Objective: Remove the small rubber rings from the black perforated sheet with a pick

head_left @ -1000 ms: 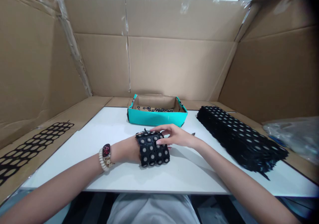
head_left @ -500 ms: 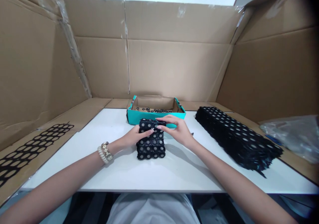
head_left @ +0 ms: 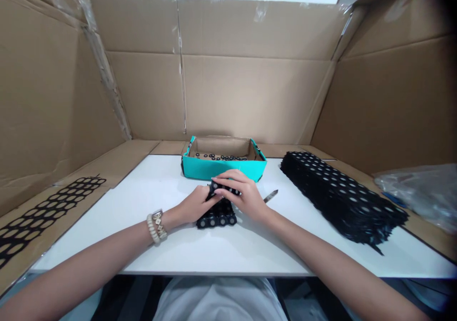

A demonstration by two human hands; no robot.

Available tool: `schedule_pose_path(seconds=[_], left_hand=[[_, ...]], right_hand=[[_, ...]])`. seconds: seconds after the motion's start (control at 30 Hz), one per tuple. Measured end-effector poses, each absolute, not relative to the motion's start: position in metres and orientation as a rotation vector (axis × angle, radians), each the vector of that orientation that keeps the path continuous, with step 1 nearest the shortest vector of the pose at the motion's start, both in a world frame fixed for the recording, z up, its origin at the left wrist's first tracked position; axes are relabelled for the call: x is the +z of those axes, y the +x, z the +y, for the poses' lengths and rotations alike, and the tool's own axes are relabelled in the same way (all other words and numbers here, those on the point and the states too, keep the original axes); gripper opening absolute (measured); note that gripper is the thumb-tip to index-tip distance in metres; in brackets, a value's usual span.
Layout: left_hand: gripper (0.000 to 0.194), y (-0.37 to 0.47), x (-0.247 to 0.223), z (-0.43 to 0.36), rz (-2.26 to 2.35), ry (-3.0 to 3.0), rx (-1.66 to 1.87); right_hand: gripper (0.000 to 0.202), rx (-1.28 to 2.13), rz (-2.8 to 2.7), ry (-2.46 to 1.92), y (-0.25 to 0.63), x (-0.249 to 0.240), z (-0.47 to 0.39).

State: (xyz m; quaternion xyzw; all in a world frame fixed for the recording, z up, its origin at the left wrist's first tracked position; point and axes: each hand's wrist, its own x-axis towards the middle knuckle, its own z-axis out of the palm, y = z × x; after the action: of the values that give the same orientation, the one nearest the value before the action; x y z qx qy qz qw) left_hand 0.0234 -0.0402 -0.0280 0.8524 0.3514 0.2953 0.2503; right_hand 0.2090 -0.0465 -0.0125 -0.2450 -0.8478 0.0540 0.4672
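A black sheet of joined rings (head_left: pixel 216 220) with pale round centres lies in the middle of the white table, its far part bent up toward me. My left hand (head_left: pixel 197 203) grips its left side, thumb across the bend. From the far right, my right hand (head_left: pixel 240 190) has its fingers over the raised far edge and its thumb on the near side. Both hands cover much of the sheet. Just past my right wrist lies a thin pointed metal blade (head_left: pixel 271 196), partly hidden by the hand.
Beyond my hands stands a teal box (head_left: pixel 224 170) with loose black rings inside. To the right is a tall stack of black ring sheets (head_left: pixel 339 195), with a clear plastic bag (head_left: pixel 421 195) beyond it. A ring lattice (head_left: pixel 53 211) lies at left. Cardboard walls (head_left: pixel 250 97) surround the table.
The far part of the sheet, flatter before, is now folded up toward me. Both hands have come lower and closer together over it. More of the metal blade shows.
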Motion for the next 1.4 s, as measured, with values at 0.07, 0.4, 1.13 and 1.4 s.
schedule_pose_path(seconds=[0.07,0.4,1.13,1.4], left_hand=[[0.036,0.023,-0.029,-0.042,0.946,2.422,0.740],[0.028,0.023,-0.033,-0.040,0.890,2.497,0.709],[0.038,0.027,-0.025,-0.035,0.932,2.166,0.858],[0.045,0.026,-0.031,-0.029,0.940,1.642,0.950]], right_hand=[[0.024,0.159,-2.107,-0.567,0.208,-0.014,-0.047],[0.020,0.456,-2.088,-0.669,0.209,-0.007,-0.052],[0.036,0.113,-1.505,-1.093,0.273,0.004,0.014],[0.023,-0.172,-1.995,-1.101,0.260,-0.006,0.010]])
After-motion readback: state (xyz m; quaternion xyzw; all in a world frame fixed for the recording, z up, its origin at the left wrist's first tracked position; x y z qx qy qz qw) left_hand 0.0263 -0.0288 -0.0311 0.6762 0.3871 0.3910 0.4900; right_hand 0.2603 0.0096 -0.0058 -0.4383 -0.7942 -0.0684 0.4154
